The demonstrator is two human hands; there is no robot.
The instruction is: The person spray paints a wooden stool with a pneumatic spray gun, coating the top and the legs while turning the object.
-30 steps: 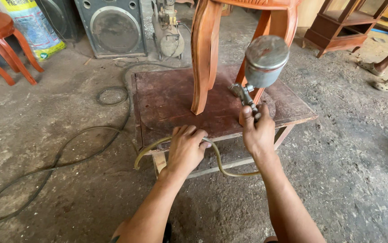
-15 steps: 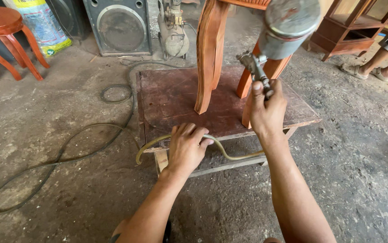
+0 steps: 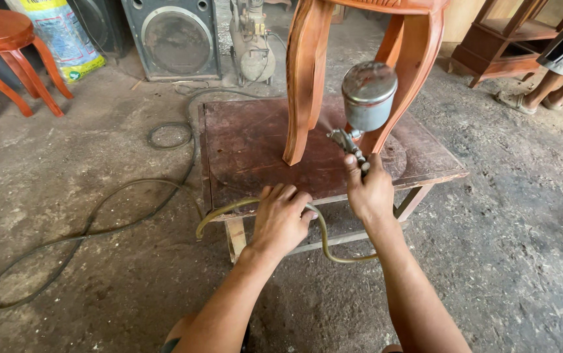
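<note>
My right hand (image 3: 371, 191) grips a spray gun (image 3: 357, 108) with a grey metal cup on top, its nozzle aimed at the legs of a reddish wooden stool (image 3: 307, 72). The stool stands on a low, stained wooden table (image 3: 248, 147). My left hand (image 3: 280, 218) rests on the table's front edge and holds the olive air hose (image 3: 219, 212), which loops under to the gun.
The hose (image 3: 92, 225) snakes over the dusty concrete floor to the left. A finished red stool (image 3: 3, 49), a printed sack (image 3: 66, 39), a speaker (image 3: 171, 36) and a compressor (image 3: 252, 46) stand at the back. Another person's legs in sandals (image 3: 523, 98) are at far right beside wooden furniture (image 3: 497, 55).
My right hand has brought the spray gun down from high beside the stool's seat to the lower legs. The left hand stays on the hose at the table edge.
</note>
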